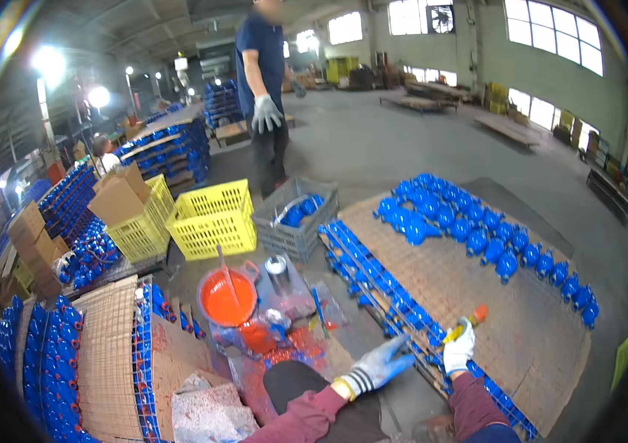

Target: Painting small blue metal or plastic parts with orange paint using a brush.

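My right hand (460, 350), in a white glove, is closed around a yellow-handled paint brush (481, 313) with an orange-red tip. It hangs over the near left edge of a brown board (506, 332). On the far part of that board stand rows of glossy blue bulb-shaped parts (477, 242). My left hand (382, 366), in a grey and blue glove with a striped cuff, holds nothing. Its fingers stretch toward the wire-edged stack (395, 284) of blue parts under the board. A bucket of orange-red paint (227, 297) with a stick in it stands to the left.
A metal can (278, 275) stands beside the bucket on a paint-smeared surface. Yellow crates (214, 221) and a grey crate (297, 236) with blue parts lie beyond. A person (262, 81) in gloves stands behind them. More racked blue parts (54, 365) are at left.
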Demonstrator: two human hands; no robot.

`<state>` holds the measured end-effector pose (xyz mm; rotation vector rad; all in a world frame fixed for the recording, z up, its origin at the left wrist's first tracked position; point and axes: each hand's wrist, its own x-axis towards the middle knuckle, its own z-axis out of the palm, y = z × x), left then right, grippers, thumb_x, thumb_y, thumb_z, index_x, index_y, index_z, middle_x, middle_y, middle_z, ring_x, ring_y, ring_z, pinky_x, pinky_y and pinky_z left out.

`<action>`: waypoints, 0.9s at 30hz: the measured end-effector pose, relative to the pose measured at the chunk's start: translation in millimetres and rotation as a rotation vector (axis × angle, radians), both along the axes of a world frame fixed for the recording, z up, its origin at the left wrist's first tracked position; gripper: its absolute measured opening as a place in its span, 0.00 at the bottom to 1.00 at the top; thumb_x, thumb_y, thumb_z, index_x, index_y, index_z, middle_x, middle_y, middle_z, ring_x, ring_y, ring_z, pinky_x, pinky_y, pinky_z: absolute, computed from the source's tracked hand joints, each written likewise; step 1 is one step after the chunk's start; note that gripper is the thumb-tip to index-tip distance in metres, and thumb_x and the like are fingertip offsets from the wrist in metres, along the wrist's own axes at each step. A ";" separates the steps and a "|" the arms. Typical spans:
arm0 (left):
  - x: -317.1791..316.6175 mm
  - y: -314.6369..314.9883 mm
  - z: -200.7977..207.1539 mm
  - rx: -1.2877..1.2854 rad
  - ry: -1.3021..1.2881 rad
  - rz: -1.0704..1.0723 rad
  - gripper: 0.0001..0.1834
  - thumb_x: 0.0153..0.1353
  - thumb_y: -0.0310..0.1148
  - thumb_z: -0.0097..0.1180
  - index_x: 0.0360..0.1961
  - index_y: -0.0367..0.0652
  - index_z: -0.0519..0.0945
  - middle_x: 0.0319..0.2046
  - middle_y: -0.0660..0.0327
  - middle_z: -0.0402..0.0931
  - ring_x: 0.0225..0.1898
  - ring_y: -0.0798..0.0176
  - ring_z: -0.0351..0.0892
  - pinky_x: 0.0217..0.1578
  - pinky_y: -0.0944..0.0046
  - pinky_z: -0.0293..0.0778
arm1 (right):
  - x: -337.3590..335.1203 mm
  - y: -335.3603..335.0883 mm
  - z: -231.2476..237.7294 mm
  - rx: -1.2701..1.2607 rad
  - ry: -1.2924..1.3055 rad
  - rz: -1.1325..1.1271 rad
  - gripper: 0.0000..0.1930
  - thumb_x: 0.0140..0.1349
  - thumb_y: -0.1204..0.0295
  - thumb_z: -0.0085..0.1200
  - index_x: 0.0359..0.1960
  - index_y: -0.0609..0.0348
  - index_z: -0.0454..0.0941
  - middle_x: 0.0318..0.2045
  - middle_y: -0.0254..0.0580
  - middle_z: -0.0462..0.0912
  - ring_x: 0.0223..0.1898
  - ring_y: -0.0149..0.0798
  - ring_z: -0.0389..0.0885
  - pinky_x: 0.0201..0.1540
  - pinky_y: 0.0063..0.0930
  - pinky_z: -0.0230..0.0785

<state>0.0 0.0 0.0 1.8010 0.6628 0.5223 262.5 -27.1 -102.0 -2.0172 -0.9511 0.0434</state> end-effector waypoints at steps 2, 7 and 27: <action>11.6 5.5 -23.8 0.080 -0.003 0.100 0.38 0.64 0.49 0.55 0.65 0.32 0.59 0.59 0.44 0.68 0.61 0.51 0.68 0.61 0.60 0.63 | -21.8 -6.0 7.6 0.185 -0.191 0.018 0.19 0.53 0.74 0.61 0.48 0.58 0.74 0.46 0.49 0.76 0.49 0.53 0.73 0.55 0.42 0.66; 24.9 -9.3 -63.6 -0.445 -0.195 0.040 0.30 0.63 0.45 0.57 0.56 0.31 0.69 0.44 0.56 0.76 0.42 0.67 0.76 0.46 0.67 0.73 | -57.5 -23.4 -26.7 0.196 -0.048 0.377 0.23 0.50 0.74 0.61 0.50 0.52 0.73 0.44 0.48 0.76 0.49 0.54 0.73 0.54 0.44 0.66; 57.6 11.8 -41.0 -0.773 -0.419 0.354 0.09 0.69 0.34 0.47 0.41 0.40 0.74 0.20 0.64 0.70 0.20 0.71 0.68 0.23 0.70 0.66 | 81.7 5.8 57.1 -0.020 -0.287 0.462 0.17 0.58 0.67 0.56 0.48 0.58 0.76 0.41 0.49 0.81 0.44 0.53 0.79 0.50 0.41 0.70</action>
